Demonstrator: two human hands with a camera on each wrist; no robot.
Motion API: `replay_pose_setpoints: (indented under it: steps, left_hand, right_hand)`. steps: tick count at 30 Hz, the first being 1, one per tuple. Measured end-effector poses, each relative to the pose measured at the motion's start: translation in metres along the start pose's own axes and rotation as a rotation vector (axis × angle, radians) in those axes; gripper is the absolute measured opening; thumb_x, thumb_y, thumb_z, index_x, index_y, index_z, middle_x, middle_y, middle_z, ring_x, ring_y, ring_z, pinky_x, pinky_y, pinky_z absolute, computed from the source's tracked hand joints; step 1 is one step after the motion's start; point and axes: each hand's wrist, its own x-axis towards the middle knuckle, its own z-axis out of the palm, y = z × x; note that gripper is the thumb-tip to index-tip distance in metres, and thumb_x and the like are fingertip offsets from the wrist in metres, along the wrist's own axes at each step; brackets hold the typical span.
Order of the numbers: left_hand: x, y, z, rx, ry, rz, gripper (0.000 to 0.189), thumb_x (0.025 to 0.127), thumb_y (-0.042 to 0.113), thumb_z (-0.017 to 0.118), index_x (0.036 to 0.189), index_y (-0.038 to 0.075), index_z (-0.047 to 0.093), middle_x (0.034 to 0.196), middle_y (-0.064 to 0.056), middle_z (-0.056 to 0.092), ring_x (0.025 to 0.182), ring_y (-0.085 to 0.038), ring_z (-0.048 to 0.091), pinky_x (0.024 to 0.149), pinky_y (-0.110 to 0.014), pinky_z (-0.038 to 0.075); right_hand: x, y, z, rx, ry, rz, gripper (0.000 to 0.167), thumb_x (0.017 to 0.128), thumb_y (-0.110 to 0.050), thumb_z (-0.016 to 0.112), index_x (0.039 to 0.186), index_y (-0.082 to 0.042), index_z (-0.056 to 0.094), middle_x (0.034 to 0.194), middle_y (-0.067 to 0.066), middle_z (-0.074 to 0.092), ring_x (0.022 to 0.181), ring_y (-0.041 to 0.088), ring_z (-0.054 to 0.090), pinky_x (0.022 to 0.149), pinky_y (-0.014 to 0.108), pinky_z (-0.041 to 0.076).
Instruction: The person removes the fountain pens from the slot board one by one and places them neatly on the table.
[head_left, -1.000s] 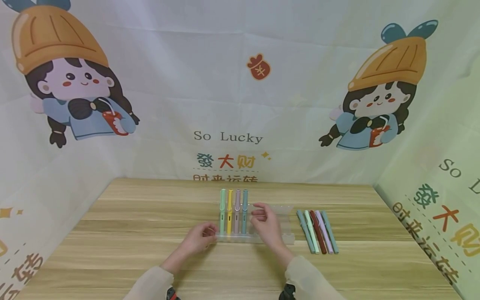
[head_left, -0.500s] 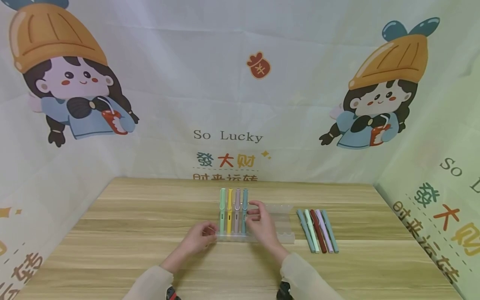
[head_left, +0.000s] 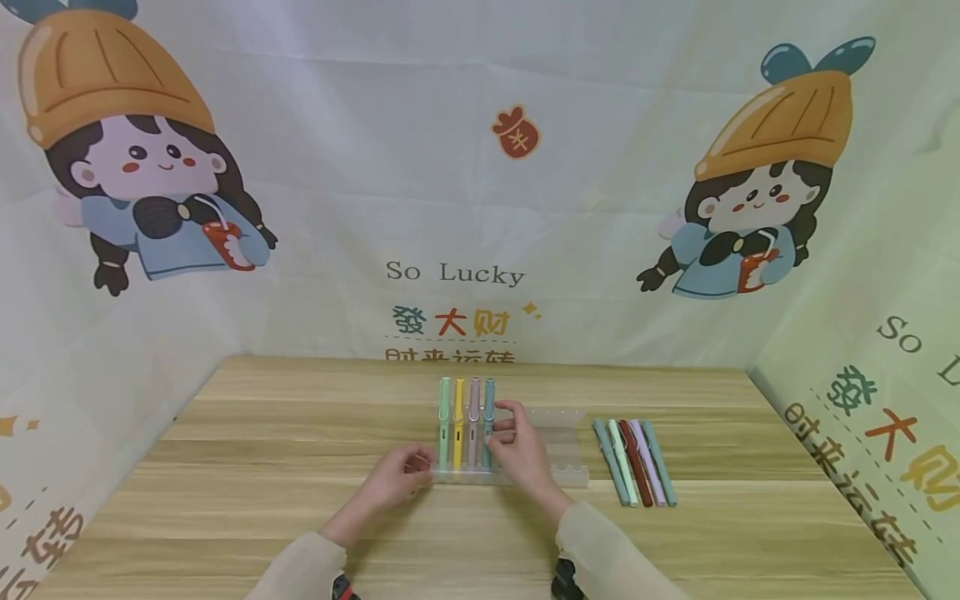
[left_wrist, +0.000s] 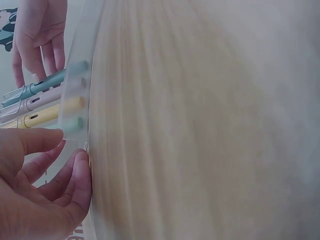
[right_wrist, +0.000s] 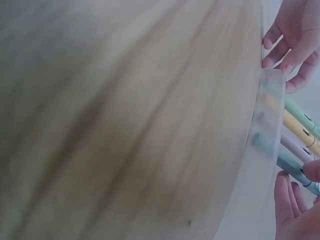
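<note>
A clear plastic pen rack (head_left: pixel 566 477) stands on the table with a row of capped pens upright in its left part: a mint green pen (head_left: pixel 444 425), a yellow pen (head_left: pixel 458 425), a mauve pen (head_left: pixel 473 425) and a teal-blue pen (head_left: pixel 490 400). My left hand (head_left: pixel 396 477) holds the rack's left end, thumb and fingers at its corner. My right hand (head_left: pixel 523 450) is at the teal-blue pen; in the right wrist view its thumb (right_wrist: pixel 312 171) lies over the barrel and its fingers are along the pen's other side. Part of that pen is hidden by the hand.
To the right of the rack several more pens (head_left: pixel 636 462) lie side by side on the wooden table (head_left: pixel 262 467), among them a dark red pen (head_left: pixel 634 458) and a lilac pen (head_left: pixel 648 462). A printed cloth (head_left: pixel 465 183) hangs behind and at both sides.
My right hand has moved slightly left, from beside the teal-blue pen to touching it. My left hand and the rack have stayed in place.
</note>
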Motion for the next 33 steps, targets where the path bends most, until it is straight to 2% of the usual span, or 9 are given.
replay_pose_setpoints:
  steps: [13, 23, 33]
  left_hand:
    - [0.0, 0.001, 0.0, -0.007, -0.001, -0.014, 0.015, 0.078, -0.007, 0.057, 0.092, -0.006, 0.056, 0.08, -0.01, 0.056, 0.072, -0.021, 0.053, 0.054, -0.031, 0.047]
    - [0.001, -0.001, 0.0, 0.007, -0.003, 0.0, 0.014, 0.078, -0.007, 0.058, 0.091, -0.005, 0.056, 0.079, -0.009, 0.056, 0.073, -0.021, 0.053, 0.054, -0.03, 0.047]
    - [0.002, -0.003, 0.0, 0.0, -0.004, 0.014, 0.014, 0.077, -0.006, 0.058, 0.091, -0.005, 0.056, 0.078, -0.009, 0.055, 0.07, -0.019, 0.052, 0.051, -0.03, 0.047]
  right_hand:
    - [0.002, 0.003, 0.001, -0.011, -0.006, -0.033, 0.051, 0.074, 0.009, 0.057, 0.12, -0.005, 0.041, 0.084, 0.011, 0.057, 0.073, 0.02, 0.058, 0.063, 0.029, 0.049]
    - [0.006, -0.006, -0.003, 0.083, 0.023, -0.027, 0.049, 0.077, 0.007, 0.057, 0.122, -0.008, 0.04, 0.086, 0.012, 0.056, 0.076, 0.023, 0.057, 0.067, 0.03, 0.049]
    - [0.005, -0.013, -0.015, 0.104, 0.047, -0.016, 0.048, 0.077, 0.006, 0.059, 0.121, -0.009, 0.043, 0.088, 0.014, 0.059, 0.078, 0.024, 0.058, 0.067, 0.03, 0.049]
